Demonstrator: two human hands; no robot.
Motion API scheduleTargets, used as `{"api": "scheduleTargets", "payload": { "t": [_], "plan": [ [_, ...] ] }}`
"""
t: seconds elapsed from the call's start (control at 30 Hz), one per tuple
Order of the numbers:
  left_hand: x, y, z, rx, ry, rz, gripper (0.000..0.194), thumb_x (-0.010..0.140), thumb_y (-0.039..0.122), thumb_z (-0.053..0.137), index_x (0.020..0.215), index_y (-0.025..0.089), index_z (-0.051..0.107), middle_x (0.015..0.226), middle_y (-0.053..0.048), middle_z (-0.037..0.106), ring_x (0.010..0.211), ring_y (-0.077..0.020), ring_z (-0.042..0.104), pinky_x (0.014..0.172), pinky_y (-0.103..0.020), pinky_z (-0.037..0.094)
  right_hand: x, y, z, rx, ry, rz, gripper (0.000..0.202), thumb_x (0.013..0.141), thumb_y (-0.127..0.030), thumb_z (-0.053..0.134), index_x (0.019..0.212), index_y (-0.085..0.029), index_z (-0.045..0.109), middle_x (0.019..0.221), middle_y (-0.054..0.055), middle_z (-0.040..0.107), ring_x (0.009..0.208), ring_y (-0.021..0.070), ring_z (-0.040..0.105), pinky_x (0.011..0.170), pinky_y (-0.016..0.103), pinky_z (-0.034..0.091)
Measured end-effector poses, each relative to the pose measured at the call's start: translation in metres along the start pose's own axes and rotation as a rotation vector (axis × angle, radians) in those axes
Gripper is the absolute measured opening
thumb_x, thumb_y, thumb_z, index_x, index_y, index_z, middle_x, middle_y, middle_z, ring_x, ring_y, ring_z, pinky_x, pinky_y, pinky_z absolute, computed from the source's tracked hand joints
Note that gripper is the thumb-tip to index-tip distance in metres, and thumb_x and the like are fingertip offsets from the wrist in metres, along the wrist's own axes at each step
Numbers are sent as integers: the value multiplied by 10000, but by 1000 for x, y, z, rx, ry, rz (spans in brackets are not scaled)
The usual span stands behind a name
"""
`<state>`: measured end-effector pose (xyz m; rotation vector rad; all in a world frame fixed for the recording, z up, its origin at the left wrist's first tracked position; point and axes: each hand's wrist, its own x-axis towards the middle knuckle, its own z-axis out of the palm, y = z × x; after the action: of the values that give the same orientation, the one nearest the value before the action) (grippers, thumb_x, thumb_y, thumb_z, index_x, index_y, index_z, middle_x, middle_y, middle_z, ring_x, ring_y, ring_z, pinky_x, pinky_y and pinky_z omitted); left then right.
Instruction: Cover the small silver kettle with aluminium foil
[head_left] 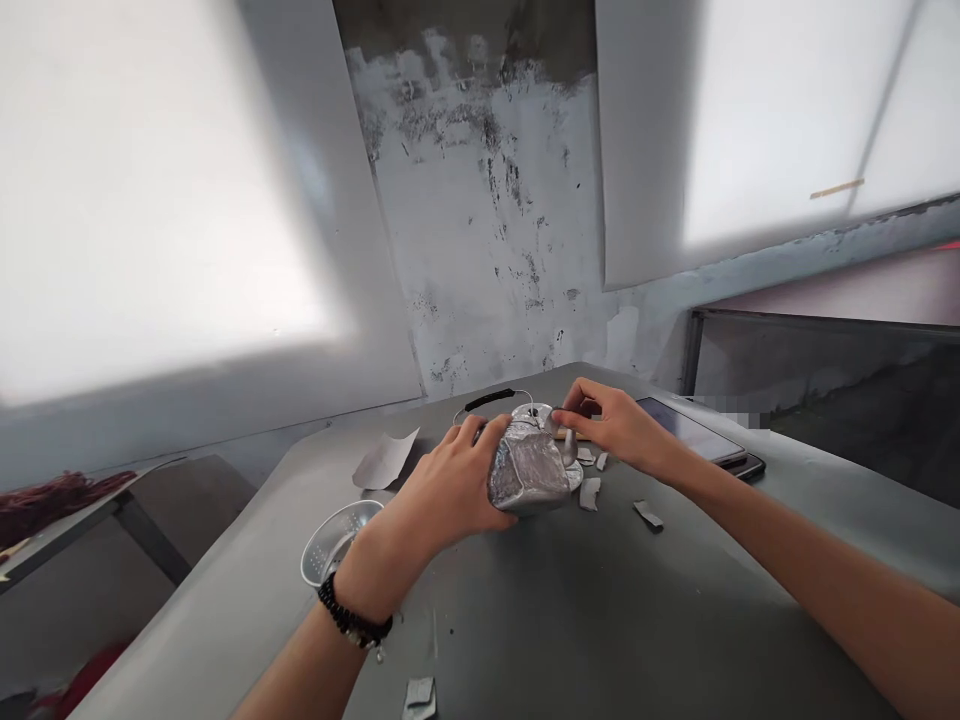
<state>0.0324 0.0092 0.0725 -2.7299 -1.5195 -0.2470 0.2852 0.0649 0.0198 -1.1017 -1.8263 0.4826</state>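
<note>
My left hand (465,465) is wrapped round a small teapot (529,470) whose body is covered in wrinkled silver foil. The pot is tilted above the table, its black-gripped wire handle (490,400) towards the back. My right hand (604,420) is at the pot's right side, by the spout (570,446). Thumb and forefinger pinch a small piece of silver foil (553,420) there. Torn foil scraps (590,493) lie under and beside this hand, with another scrap (648,515) farther right. My left palm hides part of the pot.
A perforated metal strainer (330,540) stands left of my left wrist. Behind it lies a curled pale sheet (384,460). A tablet (694,435) rests on the grey table (570,620) at right. More scraps (420,697) lie at the near edge. A stained wall (495,250) rises behind.
</note>
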Motion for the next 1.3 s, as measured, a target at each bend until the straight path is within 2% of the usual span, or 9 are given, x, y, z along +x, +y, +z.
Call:
{"api": "scheduleTargets", "payload": {
  "t": [0.13, 0.2, 0.3, 0.5, 0.57, 0.7, 0.9, 1.03, 1.3],
  "plan": [
    [0, 4, 1, 2, 20, -7, 1003, 716, 346, 854, 1569, 309, 327, 1504, -131, 504, 1308, -417, 588, 1009, -567, 569, -6, -13, -2, 196, -1, -36, 446, 898, -666, 720, 886, -233, 616, 850, 9, 660, 718, 172, 597, 588, 294, 470],
    [-1, 6, 2, -4, 28, -11, 997, 719, 348, 855, 1566, 315, 329, 1506, -130, 501, 1314, -418, 584, 1010, -569, 567, -12, -24, 2, 282, -43, -53, 444, 888, -661, 744, 899, -232, 630, 815, -3, 637, 660, 151, 553, 548, 280, 445],
    [-1, 7, 2, -23, 13, -26, 1017, 706, 335, 864, 1569, 304, 326, 1516, -130, 495, 1324, -422, 574, 1007, -565, 568, -21, -35, 13, 287, -48, -85, 402, 914, -622, 738, 887, -235, 631, 791, -14, 598, 662, 147, 532, 558, 275, 454],
    [-3, 14, 2, -8, 6, -35, 1029, 705, 289, 866, 1575, 291, 316, 1544, -133, 478, 1378, -422, 534, 1034, -550, 560, -28, -34, 30, 147, 180, -171, 274, 991, -513, 684, 908, -259, 625, 890, 7, 590, 776, 173, 569, 636, 292, 501],
    [-4, 15, 3, -1, 6, -32, 1035, 700, 273, 867, 1571, 302, 309, 1546, -133, 482, 1386, -416, 529, 1012, -538, 573, -29, -31, 33, 69, 213, -209, 238, 1010, -481, 664, 930, -263, 609, 913, 10, 591, 769, 171, 568, 636, 299, 501],
    [-4, 16, 6, 18, 21, -20, 1048, 680, 257, 874, 1552, 333, 298, 1552, -118, 485, 1382, -413, 541, 988, -536, 588, -29, -27, 35, -59, 179, -241, 225, 1024, -475, 638, 958, -266, 587, 915, 13, 591, 742, 177, 563, 645, 322, 509],
    [-5, 18, 6, 48, 28, -6, 1040, 683, 233, 865, 1550, 314, 296, 1541, -125, 494, 1414, -414, 516, 1002, -536, 582, -25, -29, 29, 0, 87, -205, 263, 1005, -519, 658, 963, -271, 583, 985, 30, 579, 797, 192, 575, 638, 314, 534],
    [-4, 18, 6, 34, 9, -20, 1050, 681, 252, 864, 1567, 300, 303, 1566, -131, 477, 1411, -411, 517, 1018, -537, 573, -25, -31, 25, -33, 23, -168, 301, 1012, -532, 646, 912, -259, 570, 1031, 36, 580, 756, 175, 567, 647, 330, 530],
    [-4, 13, 5, 6, 19, -44, 1025, 687, 262, 844, 1567, 302, 321, 1540, -126, 493, 1387, -410, 534, 1018, -548, 570, -24, -24, 31, -109, 73, -198, 313, 1022, -513, 619, 869, -249, 548, 1075, 50, 601, 725, 166, 567, 627, 330, 507]
  ]
}}
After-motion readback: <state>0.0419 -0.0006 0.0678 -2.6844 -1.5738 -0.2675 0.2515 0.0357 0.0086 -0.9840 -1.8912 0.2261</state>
